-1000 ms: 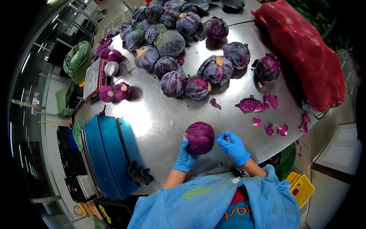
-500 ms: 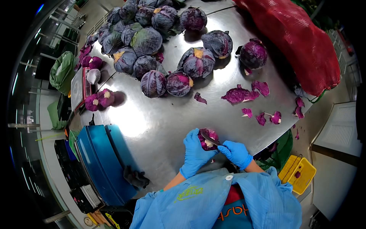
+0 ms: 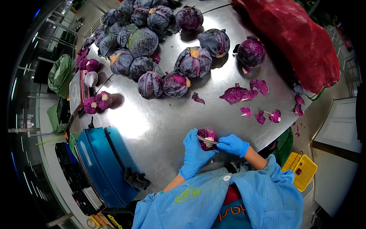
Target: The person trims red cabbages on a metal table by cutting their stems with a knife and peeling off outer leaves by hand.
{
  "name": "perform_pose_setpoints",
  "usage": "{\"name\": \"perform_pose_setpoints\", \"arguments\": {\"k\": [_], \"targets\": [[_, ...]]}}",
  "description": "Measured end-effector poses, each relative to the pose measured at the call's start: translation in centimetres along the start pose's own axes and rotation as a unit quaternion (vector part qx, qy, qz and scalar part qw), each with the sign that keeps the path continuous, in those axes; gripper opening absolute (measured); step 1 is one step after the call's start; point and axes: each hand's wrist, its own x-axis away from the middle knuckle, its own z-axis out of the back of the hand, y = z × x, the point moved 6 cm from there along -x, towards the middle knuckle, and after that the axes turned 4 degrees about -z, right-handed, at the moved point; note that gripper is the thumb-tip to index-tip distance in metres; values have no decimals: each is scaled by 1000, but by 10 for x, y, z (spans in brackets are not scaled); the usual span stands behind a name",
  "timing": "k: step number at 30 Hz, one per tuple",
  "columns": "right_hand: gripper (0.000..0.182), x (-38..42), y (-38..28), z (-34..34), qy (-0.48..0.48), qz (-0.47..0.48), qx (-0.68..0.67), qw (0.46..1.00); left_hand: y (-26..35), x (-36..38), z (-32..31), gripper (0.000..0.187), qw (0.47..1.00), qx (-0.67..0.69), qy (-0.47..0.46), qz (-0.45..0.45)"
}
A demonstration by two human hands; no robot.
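In a blue glove, my left hand (image 3: pixel 193 151) is wrapped round a small purple cabbage (image 3: pixel 206 134) near the front of the metal table (image 3: pixel 164 126). My right hand (image 3: pixel 233 145), also gloved in blue, grips a knife (image 3: pixel 207 140), whose blade lies across the pale cut stem of that cabbage. The knife's handle is hidden in my right fingers. Beyond my hands, torn purple leaves (image 3: pixel 237 94) lie on the metal, with whole red cabbages (image 3: pixel 193 62) farther back.
Many cabbages are piled at the back left. A red mesh sack (image 3: pixel 291 42) lies at the back right. A blue box (image 3: pixel 103 164) stands at the left, a scale (image 3: pixel 78 89) behind it. A yellow basket (image 3: pixel 305 171) is at the lower right.
My right hand has moved slightly up and right, and the knife has turned to lie flatter across the stem. My left hand still holds the cabbage.
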Motion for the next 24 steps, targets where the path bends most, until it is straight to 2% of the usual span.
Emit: {"name": "perform_pose_setpoints", "arguments": {"k": [10, 13, 15, 16, 19, 22, 24], "targets": [[44, -12, -12, 11, -9, -22, 7, 1000, 2, -1, -1, 112, 999, 3, 0, 45], [29, -12, -3, 8, -20, -22, 89, 996, 7, -2, 0, 112, 999, -8, 1, 45], [21, -5, -9, 1, 24, 77, 258, 963, 9, -3, 1, 111, 999, -3, -5, 51], [23, -1, -13, -3, 46, 126, 339, 931, 9, -5, 1, 111, 998, 4, -11, 60], [39, -5, -14, -7, -4, 41, 265, 963, 12, -6, 1, 108, 998, 6, -15, 58], [24, 0, -23, -5, 80, 76, 341, 933, 11, -8, 0, 106, 999, 1, -11, 53], [25, -3, -19, -1, 89, -34, 273, 957, 10, -7, 1, 106, 999, 3, -10, 51]]}}
